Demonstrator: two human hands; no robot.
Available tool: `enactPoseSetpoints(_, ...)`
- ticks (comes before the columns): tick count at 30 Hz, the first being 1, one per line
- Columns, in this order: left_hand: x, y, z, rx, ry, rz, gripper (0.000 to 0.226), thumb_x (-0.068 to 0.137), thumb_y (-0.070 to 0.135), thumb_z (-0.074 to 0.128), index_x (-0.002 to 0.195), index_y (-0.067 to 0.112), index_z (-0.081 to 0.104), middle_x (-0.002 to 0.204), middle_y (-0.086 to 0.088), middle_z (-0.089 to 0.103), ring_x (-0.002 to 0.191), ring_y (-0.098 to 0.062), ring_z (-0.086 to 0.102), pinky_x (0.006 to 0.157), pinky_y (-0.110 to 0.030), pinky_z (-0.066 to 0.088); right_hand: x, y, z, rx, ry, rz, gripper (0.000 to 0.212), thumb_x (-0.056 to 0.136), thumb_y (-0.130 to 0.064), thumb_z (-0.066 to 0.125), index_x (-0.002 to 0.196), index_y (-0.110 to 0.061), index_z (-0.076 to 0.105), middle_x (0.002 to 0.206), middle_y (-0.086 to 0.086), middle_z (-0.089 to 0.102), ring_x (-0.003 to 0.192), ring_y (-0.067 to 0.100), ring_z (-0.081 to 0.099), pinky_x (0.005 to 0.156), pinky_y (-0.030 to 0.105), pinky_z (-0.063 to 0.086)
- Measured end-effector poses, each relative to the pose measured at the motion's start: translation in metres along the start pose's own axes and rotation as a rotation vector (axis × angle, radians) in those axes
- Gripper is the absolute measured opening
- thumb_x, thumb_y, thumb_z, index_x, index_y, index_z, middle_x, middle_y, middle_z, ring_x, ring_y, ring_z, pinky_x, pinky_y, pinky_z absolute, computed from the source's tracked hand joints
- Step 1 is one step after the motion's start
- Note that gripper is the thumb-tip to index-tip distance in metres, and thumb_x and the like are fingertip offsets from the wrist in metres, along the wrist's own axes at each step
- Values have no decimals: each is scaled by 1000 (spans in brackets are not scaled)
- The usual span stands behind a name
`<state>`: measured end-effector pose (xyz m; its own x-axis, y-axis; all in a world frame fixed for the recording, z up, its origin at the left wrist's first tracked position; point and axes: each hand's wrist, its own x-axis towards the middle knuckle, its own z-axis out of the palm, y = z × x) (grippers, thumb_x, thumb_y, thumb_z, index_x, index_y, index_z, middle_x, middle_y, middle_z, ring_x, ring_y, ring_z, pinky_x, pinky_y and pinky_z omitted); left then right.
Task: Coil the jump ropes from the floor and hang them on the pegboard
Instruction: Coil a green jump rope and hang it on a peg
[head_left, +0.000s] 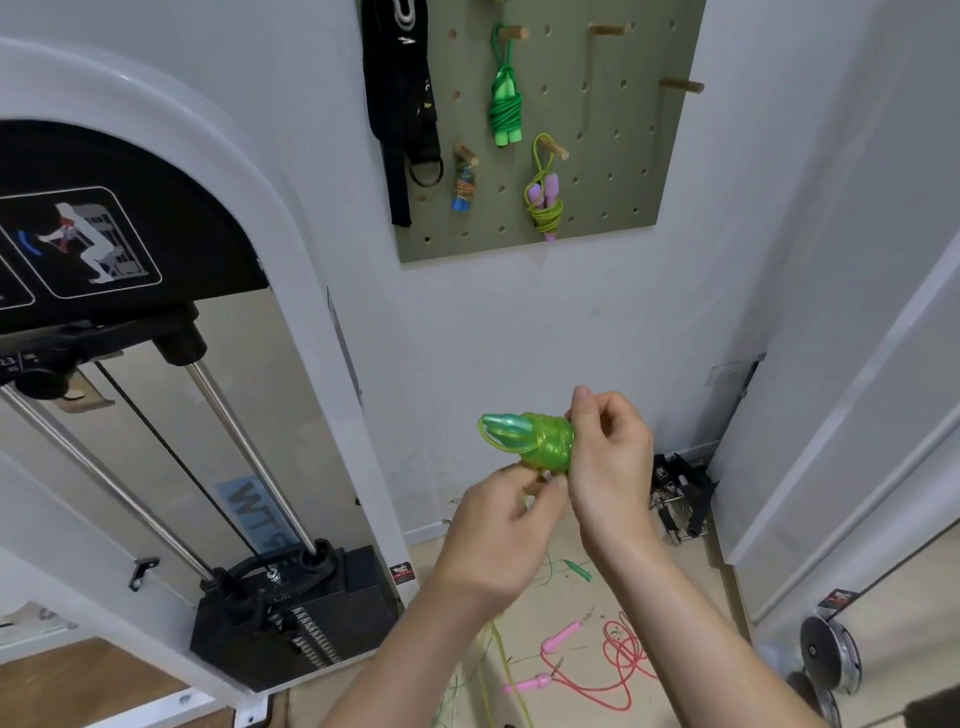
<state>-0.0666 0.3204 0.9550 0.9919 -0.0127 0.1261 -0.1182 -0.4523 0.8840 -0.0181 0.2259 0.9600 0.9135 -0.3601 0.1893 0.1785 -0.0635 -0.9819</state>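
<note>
White wall straight ahead with a pegboard (597, 208) on it, three bundled ropes already hanging there, and a cable machine (291, 613) off to the left. On the floor below there's a pink rope (618, 660) lying loose, plus a thin yellow-green strand (491, 654) that I can't trace to either end.

The green rope (540, 441) is up at chest height between both hands, mostly wound into a fat bundle with its see-through handles poking out to the left. Looks like the finishing wrap to me. Tip for doing it well: keep tension on the last turn and tuck the tail under a wrap so it doesn't spring apart, and leave a loop free to go over a peg. There's a bare peg (683, 85) at the upper right of the board.

Grip-wise, the right hand (608, 457) has its fingers and thumb curled round the wound end of the bundle, clamped on it. The left hand (498, 525) sits just under it, fingers bunched together against the underside, seemingly pinching a strand, though it's blurry there.
</note>
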Motion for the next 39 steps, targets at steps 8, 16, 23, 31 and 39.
enactPoseSetpoints(8, 6, 15, -21, -436, 48, -99, 50, 98, 45, 30, 71, 13, 58, 50, 13, 49, 41, 0, 32, 42, -10, 27, -22, -21, -15, 278, -349, 86, 7, 90, -4, 63, 96, -5, 59, 84, 6, 64, 57, 18, 65, 59, 29, 56)
enactPoseSetpoints(16, 6, -4, -13, 50, -64, -88, 35, 94, 38, 44, 74, 15, 61, 64, -8, 56, 55, -18, 45, 59, -37, 43, -12, 0, -24, -272, -160, -324, 24, 80, -5, 75, 98, -20, 70, 88, 3, 65, 74, 16, 66, 70, 25, 52)
enactPoseSetpoints(23, 1, 3, -25, 799, 38, 295, 23, 99, 31, 37, 83, 24, 53, 82, 4, 59, 81, -21, 57, 64, -32, 33, -1, 0, -35, -639, -240, -573, 23, 78, -15, 78, 100, -15, 72, 81, 3, 66, 69, 21, 61, 65, 29, 50)
enactPoseSetpoints(31, 5, 19, -33, 926, -89, 496, 24, 99, 30, 41, 101, 18, 61, 97, -2, 62, 91, -25, 57, 72, -33, 38, 0, 3, -45, -808, -451, -548, 22, 81, -15, 74, 103, -16, 70, 83, 3, 62, 73, 28, 62, 64, 36, 50)
enactPoseSetpoints(39, 34, 18, -66, 317, -21, 361, 7, 75, 33, 76, 71, 27, 75, 69, 8, 70, 70, -4, 63, 69, -23, 49, 3, -35, -58, -651, -824, -479, 18, 90, -18, 66, 107, -23, 68, 81, -11, 64, 69, 2, 54, 69, 13, 42)
